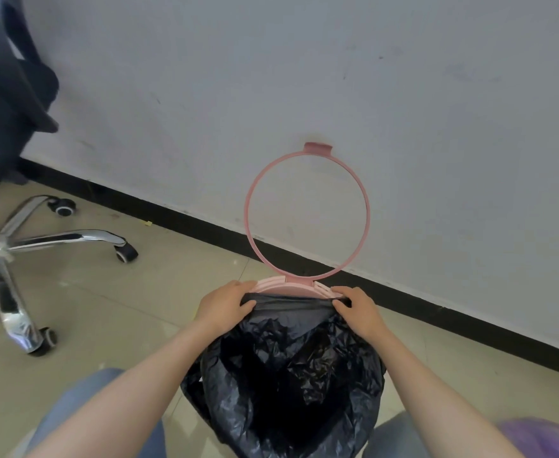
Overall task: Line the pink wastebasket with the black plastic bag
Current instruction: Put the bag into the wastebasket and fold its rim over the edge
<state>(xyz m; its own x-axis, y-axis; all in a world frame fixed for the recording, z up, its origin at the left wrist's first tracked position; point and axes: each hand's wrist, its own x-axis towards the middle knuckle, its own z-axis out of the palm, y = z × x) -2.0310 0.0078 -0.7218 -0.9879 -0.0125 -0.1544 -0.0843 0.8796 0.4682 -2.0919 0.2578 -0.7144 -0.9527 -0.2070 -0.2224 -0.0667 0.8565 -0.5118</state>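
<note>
My left hand and right hand each pinch the far edge of the black plastic bag, stretching it against the back rim of the pink wastebasket at 12 o'clock from me. The bag fills the basket between my knees. The pink ring lid stands flipped up against the wall. An office chair sits at 10 o'clock.
</note>
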